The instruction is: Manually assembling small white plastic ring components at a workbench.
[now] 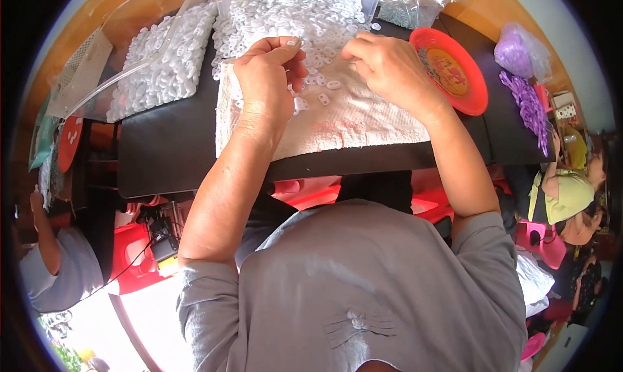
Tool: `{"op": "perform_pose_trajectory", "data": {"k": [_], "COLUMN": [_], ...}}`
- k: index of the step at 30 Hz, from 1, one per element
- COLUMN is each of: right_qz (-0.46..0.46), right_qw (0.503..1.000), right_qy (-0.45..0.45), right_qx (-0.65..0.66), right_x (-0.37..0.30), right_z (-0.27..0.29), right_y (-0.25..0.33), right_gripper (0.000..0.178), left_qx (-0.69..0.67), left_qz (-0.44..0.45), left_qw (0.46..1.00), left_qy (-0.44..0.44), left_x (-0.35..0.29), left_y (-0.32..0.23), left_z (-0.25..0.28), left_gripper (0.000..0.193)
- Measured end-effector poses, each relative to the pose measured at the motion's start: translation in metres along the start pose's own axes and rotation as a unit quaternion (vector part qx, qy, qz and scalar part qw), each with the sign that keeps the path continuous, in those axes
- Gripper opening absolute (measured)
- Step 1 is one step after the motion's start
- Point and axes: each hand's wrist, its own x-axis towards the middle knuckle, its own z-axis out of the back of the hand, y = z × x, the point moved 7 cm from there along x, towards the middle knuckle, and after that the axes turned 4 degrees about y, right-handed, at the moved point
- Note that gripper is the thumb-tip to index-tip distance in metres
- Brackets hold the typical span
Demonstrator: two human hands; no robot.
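My left hand (267, 73) is closed over the cloth, with thumb and forefinger pressed together; what they pinch, if anything, is too small to make out. To its right, my right hand (392, 70) is also closed, its fingers bent and bunched, and whatever they hold is hidden. A heap of small white plastic pieces with holes (292, 12) spreads toward me from beyond the hands. Several loose ones, such as a white piece (324, 99), lie between my wrists on a pale towel (383, 132).
A red plate (479, 80) with small bits in it stands right of my right hand. Behind it is a clear bag of small grey parts (402, 15). A clear bin (123, 70) of white pieces is at the left. Purple strands (525, 106) hang at the dark table's right edge. People sit on both sides.
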Motion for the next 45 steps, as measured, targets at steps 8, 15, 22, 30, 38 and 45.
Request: {"op": "perform_pose_trajectory", "data": {"k": [8, 15, 22, 30, 38, 45], "right_qz": [0.011, 0.023, -0.217, -0.218, -0.219, -0.193], "right_qw": [0.999, 0.996, 0.798, 0.788, 0.792, 0.783], "right_qy": [0.042, 0.058, -0.027, -0.044, -0.041, -0.032], "right_qx": [-0.004, 0.065, 0.561, 0.574, 0.569, 0.591], "right_x": [0.003, -0.002, 0.005, 0.007, 0.006, 0.007], "right_z": [-0.032, -0.035, -0.011, -0.018, -0.019, -0.019], "right_y": [0.005, 0.005, -0.027, -0.023, -0.024, -0.018], "right_gripper": [0.007, 0.009, 0.015, 0.016, 0.015, 0.015], "left_qx": [-0.034, -0.007, -0.023, 0.002, 0.035, 0.042], "left_qz": [0.005, 0.016, 0.012, 0.011, 0.001, -0.008], "left_qw": [0.999, 0.999, 0.998, 0.999, 0.998, 0.997], "left_qy": [0.023, 0.049, 0.060, 0.051, 0.055, 0.070], "left_x": [0.002, -0.002, -0.006, -0.005, -0.005, -0.007], "left_y": [0.005, 0.006, 0.004, 0.006, 0.006, 0.007], "left_z": [-0.005, -0.014, -0.018, -0.017, -0.018, -0.022], "left_gripper": [0.005, 0.008, 0.008, 0.010, 0.012, 0.011]}}
